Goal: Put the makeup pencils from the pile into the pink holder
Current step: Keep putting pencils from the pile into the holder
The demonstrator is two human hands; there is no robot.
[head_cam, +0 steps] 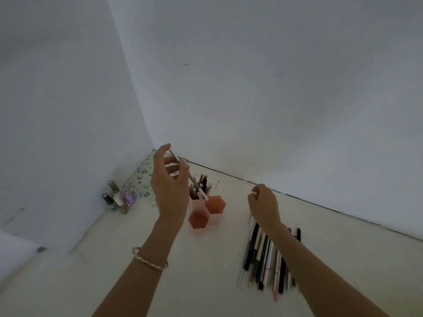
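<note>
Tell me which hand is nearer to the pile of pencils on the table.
Right. The right hand hovers just above the far end of the pencil pile; the left hand is off to the left, holding a pencil over the pink holder.

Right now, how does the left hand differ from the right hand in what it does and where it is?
1. The left hand pinches a white makeup pencil; the right hand shows no pencil.
2. The left hand is above the pink holder; the right hand is above the far end of the pencil pile.
3. The left wrist has a bracelet; the right wrist is bare.
Both are raised off the surface.
</note>
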